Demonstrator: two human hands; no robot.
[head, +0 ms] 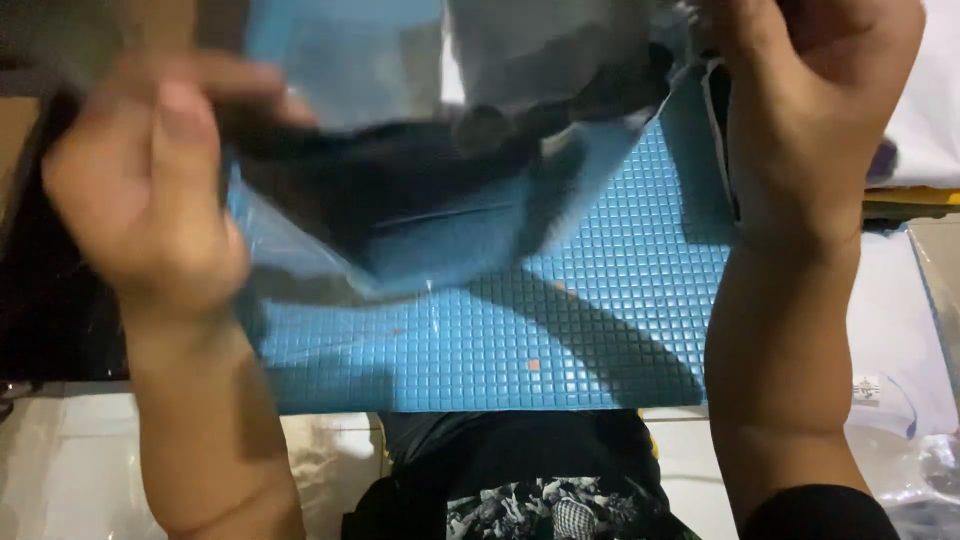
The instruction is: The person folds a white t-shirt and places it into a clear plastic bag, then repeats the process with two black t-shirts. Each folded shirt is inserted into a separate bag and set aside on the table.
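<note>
My left hand [140, 190] and my right hand [810, 100] are both raised close to the camera, each pinching one side of a clear plastic bag [400, 60]. A dark folded garment [400, 185] sags inside the bag between the hands. The bag hangs above a blue mat [560, 330] with a small square grid pattern. My left hand is blurred from motion; its thumb and fingers close on the bag's left edge. My right hand grips the bag's upper right corner, with the fingertips out of view at the top.
White folded items in clear wrapping [900, 350] lie to the right of the mat. A dark surface [50, 300] lies to the left. Below the mat's near edge sit a pale floor [70, 470] and black printed clothing [520, 490].
</note>
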